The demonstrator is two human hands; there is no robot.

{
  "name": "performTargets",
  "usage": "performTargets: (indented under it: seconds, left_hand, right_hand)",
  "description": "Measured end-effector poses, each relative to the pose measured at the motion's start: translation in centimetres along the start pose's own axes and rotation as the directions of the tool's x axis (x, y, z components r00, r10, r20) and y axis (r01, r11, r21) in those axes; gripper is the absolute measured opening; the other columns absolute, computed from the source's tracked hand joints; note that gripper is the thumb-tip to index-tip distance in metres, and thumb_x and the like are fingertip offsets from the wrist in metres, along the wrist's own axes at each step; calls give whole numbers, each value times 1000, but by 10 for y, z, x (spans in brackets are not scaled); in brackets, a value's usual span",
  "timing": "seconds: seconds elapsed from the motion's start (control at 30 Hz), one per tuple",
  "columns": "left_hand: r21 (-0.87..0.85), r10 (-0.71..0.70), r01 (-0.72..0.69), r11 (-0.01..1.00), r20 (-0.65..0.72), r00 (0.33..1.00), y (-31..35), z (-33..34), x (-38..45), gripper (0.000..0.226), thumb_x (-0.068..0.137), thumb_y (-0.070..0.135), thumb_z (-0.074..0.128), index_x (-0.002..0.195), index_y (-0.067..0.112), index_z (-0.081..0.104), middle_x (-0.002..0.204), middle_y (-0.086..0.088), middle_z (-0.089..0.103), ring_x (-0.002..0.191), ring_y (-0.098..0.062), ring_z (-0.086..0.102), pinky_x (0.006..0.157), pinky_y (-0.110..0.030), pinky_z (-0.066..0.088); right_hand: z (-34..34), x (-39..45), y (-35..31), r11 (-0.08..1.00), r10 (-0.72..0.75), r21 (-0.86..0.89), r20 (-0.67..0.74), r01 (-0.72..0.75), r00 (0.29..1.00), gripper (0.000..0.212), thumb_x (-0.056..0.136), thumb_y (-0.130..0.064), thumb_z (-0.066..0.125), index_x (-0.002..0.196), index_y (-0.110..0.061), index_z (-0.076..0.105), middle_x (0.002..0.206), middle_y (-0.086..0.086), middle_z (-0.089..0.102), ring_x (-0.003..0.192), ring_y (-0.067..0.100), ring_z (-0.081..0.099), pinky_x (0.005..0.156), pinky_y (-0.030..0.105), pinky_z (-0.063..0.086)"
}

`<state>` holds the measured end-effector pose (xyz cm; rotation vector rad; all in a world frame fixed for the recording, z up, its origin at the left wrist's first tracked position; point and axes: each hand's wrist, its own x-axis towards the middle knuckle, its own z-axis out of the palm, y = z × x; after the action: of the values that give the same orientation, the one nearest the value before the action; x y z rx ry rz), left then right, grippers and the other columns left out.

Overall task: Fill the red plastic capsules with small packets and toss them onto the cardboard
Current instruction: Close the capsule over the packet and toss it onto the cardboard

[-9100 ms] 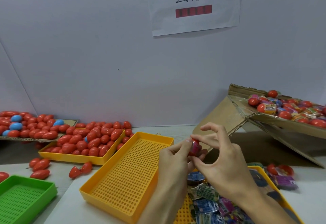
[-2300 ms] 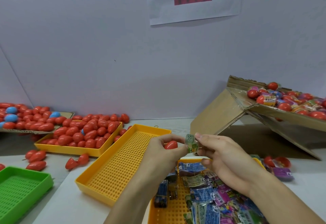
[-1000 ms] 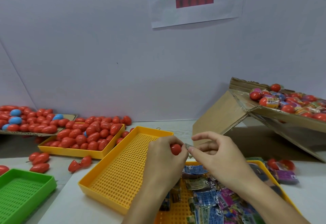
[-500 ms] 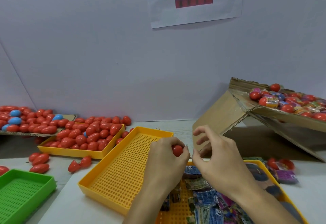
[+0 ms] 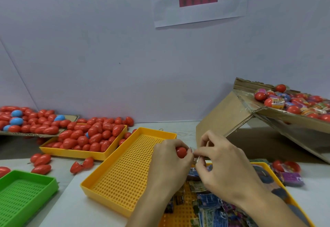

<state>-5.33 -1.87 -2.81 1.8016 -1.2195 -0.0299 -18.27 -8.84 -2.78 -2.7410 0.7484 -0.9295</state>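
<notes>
My left hand (image 5: 167, 162) grips a red capsule (image 5: 181, 152) in its fingertips, just above the yellow trays. My right hand (image 5: 221, 166) meets it from the right, fingers curled and pinching a small packet (image 5: 197, 159) against the capsule's open side; most of the packet is hidden. Below both hands lies a yellow tray (image 5: 267, 166) heaped with coloured packets (image 5: 210, 207). The tilted cardboard (image 5: 278, 117) at the right carries several filled capsules (image 5: 292, 109).
A perforated yellow tray (image 5: 125, 173) with nothing in it sits left of my hands. Behind it, another yellow tray (image 5: 71, 152) holds many red capsules (image 5: 92, 137). More capsules lie on cardboard (image 5: 32, 133) at far left. A green tray (image 5: 25, 194) is front left.
My right hand has drawn in against the capsule and its raised fingers have curled down. My left hand keeps the capsule in about the same place.
</notes>
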Motion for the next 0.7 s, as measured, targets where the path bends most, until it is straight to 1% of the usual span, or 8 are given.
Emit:
performTargets:
  seconds: [0.07, 0.23, 0.3, 0.37, 0.47, 0.53, 0.6, 0.7]
  left_hand:
    - [0, -3, 3, 1000, -7, 1000, -1, 0, 1, 10, 88, 26, 70, 86, 22, 79, 75, 12, 70, 73, 1, 64, 68, -16, 55]
    - [-44, -21, 22, 999, 10, 1000, -2, -1, 1, 10, 89, 22, 70, 81, 22, 78, 71, 14, 68, 77, 8, 62, 62, -8, 49]
    - [-81, -35, 36, 996, 21, 999, 0, -2, 1, 7, 89, 27, 71, 84, 24, 75, 74, 16, 67, 80, 11, 60, 62, -6, 48]
    - [-136, -86, 93, 986, 56, 995, 1, -4, 1, 8, 90, 33, 67, 95, 27, 69, 83, 15, 65, 80, 15, 58, 60, -5, 46]
    - [-270, -197, 244, 931, 190, 962, 3, -7, 2, 7, 96, 29, 53, 102, 27, 57, 89, 4, 61, 60, 0, 56, 54, -16, 47]
    - [-295, -217, 288, 911, 250, 944, 5, -8, 2, 9, 99, 22, 47, 103, 27, 53, 93, -4, 61, 67, -9, 52, 62, -29, 47]
    - [-327, -213, 299, 896, 273, 938, 6, -8, 2, 14, 98, 16, 50, 104, 29, 52, 102, -7, 63, 74, -13, 55, 65, -29, 49]
    - [-352, -197, 289, 890, 274, 941, 4, -10, 3, 20, 95, 15, 57, 106, 31, 57, 102, -2, 65, 76, -12, 59, 64, -20, 51]
  right_hand:
    - [-1, 0, -1, 1000, -15, 0, 23, 15, 1000, 35, 84, -50, 38, 83, -32, 68, 85, -20, 37, 77, -3, 47, 56, 10, 33]
    - [2, 0, 2, 1000, -23, 12, 93, 22, 995, 17, 91, -46, 56, 91, -35, 68, 90, -25, 38, 86, -5, 47, 58, 12, 33]
    - [5, 0, 5, 999, 30, 37, 74, -33, 997, 13, 94, -41, 58, 93, -34, 69, 90, -23, 42, 86, -2, 50, 60, 13, 37]
    - [7, 2, 10, 976, 159, 146, 9, -159, 987, 10, 94, -35, 62, 92, -33, 71, 89, -22, 50, 84, -1, 54, 66, 16, 44]
    - [8, 5, 19, 876, 349, 384, -87, -292, 933, 10, 91, -25, 68, 85, -30, 73, 87, -17, 63, 81, 0, 60, 68, 15, 49]
    - [8, 6, 20, 802, 405, 505, -70, -317, 912, 14, 90, -22, 69, 83, -33, 73, 84, -14, 69, 81, -1, 63, 67, 12, 50]
    - [8, 6, 18, 720, 439, 609, -25, -334, 898, 16, 90, -21, 69, 81, -34, 72, 80, -12, 72, 81, -3, 65, 65, 7, 49]
    - [6, 8, 15, 602, 484, 715, 26, -355, 875, 17, 91, -19, 68, 83, -34, 70, 79, -18, 72, 77, -3, 65, 61, 5, 47]
